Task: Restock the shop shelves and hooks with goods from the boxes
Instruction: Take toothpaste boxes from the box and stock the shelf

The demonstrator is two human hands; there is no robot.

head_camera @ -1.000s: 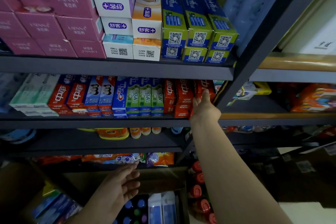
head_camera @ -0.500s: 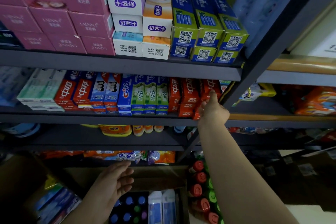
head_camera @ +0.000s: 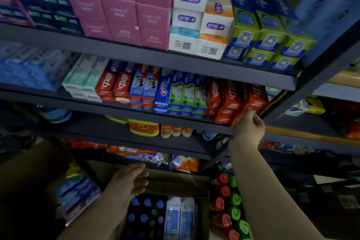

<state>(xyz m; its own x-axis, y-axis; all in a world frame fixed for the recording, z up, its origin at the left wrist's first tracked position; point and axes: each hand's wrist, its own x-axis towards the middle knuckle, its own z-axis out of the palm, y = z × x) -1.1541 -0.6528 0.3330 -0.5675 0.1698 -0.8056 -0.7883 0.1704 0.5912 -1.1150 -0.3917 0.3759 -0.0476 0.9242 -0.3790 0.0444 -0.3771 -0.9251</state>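
Nearest, at 6 o'clock: open cardboard box (head_camera: 175, 183) holding capped bottles (head_camera: 145, 211) and white cartons. Left hand (head_camera: 129, 180) hovers over the box's rim, fingers spread and loosely curled, holding nothing.

Farther, at 2 o'clock: right hand (head_camera: 249, 129) reaches up to the front edge of the middle shelf (head_camera: 116, 106). Its fingers curl against the red toothpaste boxes (head_camera: 235, 101) at the row's right end, touching the lowest carton; a firm pinch cannot be confirmed through the blur.

Risk, as a judgement: these red boxes lean and overhang the shelf lip. A careless nudge could tip one down into the box or onto the bottles beside it.
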